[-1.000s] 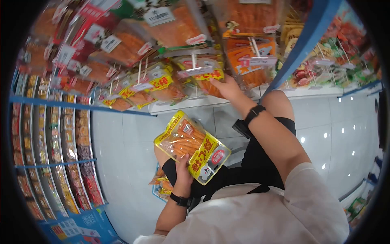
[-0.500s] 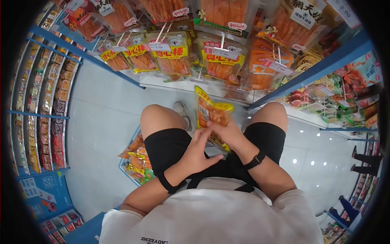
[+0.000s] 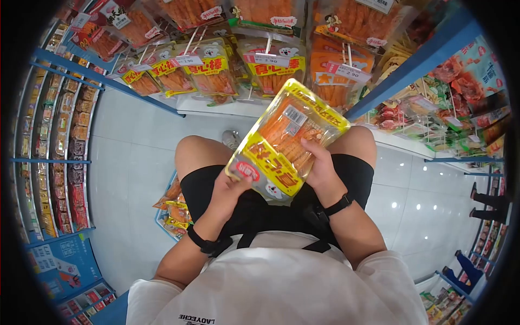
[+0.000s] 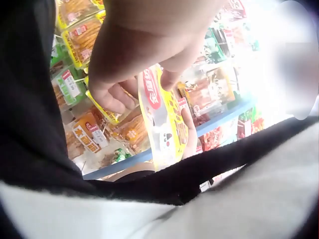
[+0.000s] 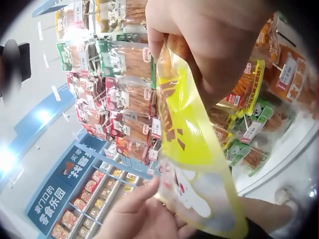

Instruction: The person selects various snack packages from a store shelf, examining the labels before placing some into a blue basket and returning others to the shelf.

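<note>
In front of my lap, both hands hold a clear and yellow snack bag (image 3: 281, 143) of orange-brown sticks, its face turned up and tilted. A white barcode label shows on its window. My left hand (image 3: 223, 196) pinches the lower left corner, thumb on top near the red logo. The right-hand edge is gripped by my right hand (image 3: 323, 169), its thumb lying across the window and its fingers hidden behind. In the left wrist view, the left hand (image 4: 149, 42) reaches down to the bag (image 4: 167, 132). The right wrist view shows the bag (image 5: 192, 144) at a slant.
Hanging snack bags (image 3: 271, 70) with price tags fill the rack ahead, close beyond the held bag. A blue post (image 3: 411, 67) stands at right. Beside my left knee, a blue basket (image 3: 162, 222) holds several bags. Packed shelves (image 3: 54, 146) line the left side.
My right hand has come away from a hanging bag on the rack and now grips the bag my left hand held. That bag has turned from edge-on to face up.
</note>
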`<state>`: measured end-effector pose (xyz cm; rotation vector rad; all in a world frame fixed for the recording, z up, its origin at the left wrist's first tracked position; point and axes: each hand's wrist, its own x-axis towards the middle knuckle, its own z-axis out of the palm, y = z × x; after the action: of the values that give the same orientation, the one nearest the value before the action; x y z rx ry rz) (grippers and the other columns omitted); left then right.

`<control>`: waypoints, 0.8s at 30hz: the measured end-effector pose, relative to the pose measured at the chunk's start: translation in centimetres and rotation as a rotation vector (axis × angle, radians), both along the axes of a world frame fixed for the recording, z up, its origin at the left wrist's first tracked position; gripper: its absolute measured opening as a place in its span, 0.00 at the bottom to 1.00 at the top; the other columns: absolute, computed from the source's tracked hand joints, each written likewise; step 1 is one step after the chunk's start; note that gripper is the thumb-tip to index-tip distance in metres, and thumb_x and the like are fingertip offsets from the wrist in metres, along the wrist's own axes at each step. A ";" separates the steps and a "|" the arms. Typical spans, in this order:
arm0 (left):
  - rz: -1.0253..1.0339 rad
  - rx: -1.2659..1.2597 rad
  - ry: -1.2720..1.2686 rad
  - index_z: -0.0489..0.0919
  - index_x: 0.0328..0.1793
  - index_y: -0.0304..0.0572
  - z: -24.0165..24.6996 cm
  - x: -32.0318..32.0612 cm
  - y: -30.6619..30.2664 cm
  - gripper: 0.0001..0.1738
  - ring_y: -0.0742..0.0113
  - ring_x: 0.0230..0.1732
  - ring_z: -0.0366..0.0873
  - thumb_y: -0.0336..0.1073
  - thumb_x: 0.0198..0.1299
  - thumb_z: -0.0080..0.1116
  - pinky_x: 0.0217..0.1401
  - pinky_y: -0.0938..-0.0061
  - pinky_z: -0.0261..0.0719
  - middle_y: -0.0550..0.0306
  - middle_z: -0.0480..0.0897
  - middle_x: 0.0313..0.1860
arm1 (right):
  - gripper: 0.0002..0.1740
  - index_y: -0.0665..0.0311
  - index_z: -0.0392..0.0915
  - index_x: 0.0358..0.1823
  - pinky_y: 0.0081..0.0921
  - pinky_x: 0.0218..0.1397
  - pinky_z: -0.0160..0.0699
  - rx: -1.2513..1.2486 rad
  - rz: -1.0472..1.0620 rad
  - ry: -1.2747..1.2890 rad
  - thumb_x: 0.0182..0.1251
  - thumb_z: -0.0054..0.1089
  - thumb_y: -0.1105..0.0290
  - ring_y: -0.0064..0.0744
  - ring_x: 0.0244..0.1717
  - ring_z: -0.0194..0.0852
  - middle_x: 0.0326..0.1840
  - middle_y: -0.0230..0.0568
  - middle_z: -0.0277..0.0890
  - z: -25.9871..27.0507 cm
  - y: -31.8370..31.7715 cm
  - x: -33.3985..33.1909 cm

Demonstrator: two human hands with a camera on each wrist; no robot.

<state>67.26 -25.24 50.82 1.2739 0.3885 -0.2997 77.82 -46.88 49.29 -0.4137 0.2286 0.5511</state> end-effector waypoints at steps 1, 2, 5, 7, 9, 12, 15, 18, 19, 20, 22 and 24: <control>0.091 -0.032 0.093 0.66 0.66 0.39 0.1 0.3 0.3 0.26 0.62 0.57 0.74 0.34 0.63 0.59 0.61 0.65 0.73 0.51 0.75 0.58 | 0.26 0.66 0.65 0.64 0.38 0.64 0.73 -0.114 -0.043 -0.073 0.66 0.57 0.73 0.42 0.61 0.73 0.62 0.48 0.72 0.2 0.1 -0.3; 0.183 -0.063 0.182 0.66 0.67 0.40 0.2 0.7 0.5 0.26 0.62 0.57 0.74 0.38 0.66 0.56 0.60 0.64 0.73 0.52 0.75 0.58 | 0.26 0.66 0.65 0.64 0.38 0.64 0.73 -0.104 -0.044 -0.072 0.66 0.57 0.73 0.42 0.61 0.73 0.62 0.48 0.72 0.6 0.1 -0.9; 0.112 -0.372 0.182 0.64 0.70 0.43 0.6 1.0 1.1 0.31 0.59 0.61 0.73 0.55 0.69 0.45 0.64 0.58 0.71 0.51 0.73 0.63 | 0.24 0.58 0.70 0.62 0.41 0.65 0.71 -0.815 -0.048 -1.077 0.64 0.60 0.69 0.43 0.66 0.68 0.63 0.43 0.70 4.8 0.2 -2.0; 0.093 -0.692 0.225 0.60 0.75 0.45 6.5 1.2 -0.8 0.42 0.54 0.67 0.70 0.68 0.65 0.39 0.68 0.55 0.69 0.50 0.70 0.68 | 0.23 0.52 0.74 0.59 0.43 0.67 0.68 -1.005 -0.002 -1.741 0.60 0.61 0.69 0.42 0.67 0.67 0.62 0.37 0.71 8.1 0.4 -2.7; 0.005 -0.864 0.279 0.61 0.74 0.40 7.3 0.1 -0.3 0.42 0.53 0.65 0.71 0.63 0.63 0.45 0.67 0.58 0.71 0.46 0.69 0.68 | 0.23 0.47 0.77 0.55 0.45 0.71 0.63 -1.049 0.171 -2.067 0.55 0.59 0.67 0.36 0.68 0.65 0.60 0.29 0.72 8.5 0.4 -4.9; -0.086 -0.712 0.192 0.61 0.73 0.36 8.4 0.0 -0.8 0.37 0.53 0.63 0.73 0.47 0.61 0.52 0.66 0.61 0.72 0.45 0.70 0.67 | 0.17 0.46 0.79 0.49 0.46 0.73 0.58 -1.095 0.104 -2.086 0.56 0.61 0.67 0.34 0.69 0.65 0.62 0.29 0.72 9.5 -0.4 -5.6; -0.086 -0.581 0.161 0.62 0.72 0.34 9.1 0.4 -1.0 0.35 0.55 0.62 0.74 0.33 0.56 0.55 0.65 0.64 0.73 0.46 0.72 0.65 | 0.19 0.45 0.79 0.50 0.53 0.73 0.54 -1.242 0.055 -2.047 0.54 0.62 0.66 0.40 0.71 0.61 0.65 0.29 0.69 10.4 -1.2 -5.5; -0.032 -0.581 0.149 0.65 0.69 0.32 8.4 0.3 -0.2 0.34 0.55 0.61 0.75 0.27 0.53 0.54 0.65 0.65 0.72 0.46 0.75 0.63 | 0.23 0.45 0.78 0.54 0.60 0.73 0.49 -1.345 0.044 -1.871 0.54 0.62 0.71 0.47 0.73 0.56 0.68 0.37 0.66 10.8 -2.4 -5.3; -0.009 -0.531 0.116 0.66 0.69 0.33 8.3 0.4 0.1 0.33 0.55 0.61 0.75 0.27 0.52 0.53 0.65 0.65 0.72 0.46 0.75 0.63 | 0.27 0.48 0.75 0.58 0.56 0.73 0.52 -1.540 -0.066 -1.758 0.54 0.62 0.71 0.51 0.72 0.57 0.68 0.39 0.65 10.4 -2.9 -4.9; 0.016 -0.483 0.083 0.66 0.68 0.33 8.4 0.5 0.2 0.33 0.55 0.61 0.75 0.26 0.51 0.53 0.65 0.65 0.72 0.46 0.75 0.62 | 0.30 0.51 0.72 0.62 0.53 0.73 0.54 -1.724 -0.178 -1.631 0.53 0.61 0.72 0.55 0.71 0.58 0.67 0.42 0.65 10.0 -3.3 -4.6; 0.037 -0.501 0.068 0.67 0.68 0.33 9.1 0.3 0.0 0.33 0.56 0.62 0.75 0.26 0.51 0.53 0.66 0.65 0.71 0.46 0.75 0.63 | 0.27 0.59 0.70 0.64 0.44 0.70 0.62 -1.558 -0.279 -1.244 0.61 0.58 0.74 0.49 0.67 0.64 0.63 0.46 0.69 9.1 -4.0 -4.3; 0.036 -0.485 0.080 0.67 0.68 0.33 9.4 0.1 -0.2 0.34 0.56 0.63 0.74 0.26 0.50 0.54 0.67 0.65 0.69 0.47 0.75 0.63 | 0.24 0.62 0.69 0.65 0.39 0.67 0.67 -1.138 -0.111 -0.920 0.67 0.55 0.70 0.43 0.63 0.69 0.60 0.45 0.72 8.0 -4.1 -4.7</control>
<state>67.34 -25.43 60.24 0.7813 0.3780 -0.3879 73.16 -50.94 57.27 -1.6884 -0.3623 0.0225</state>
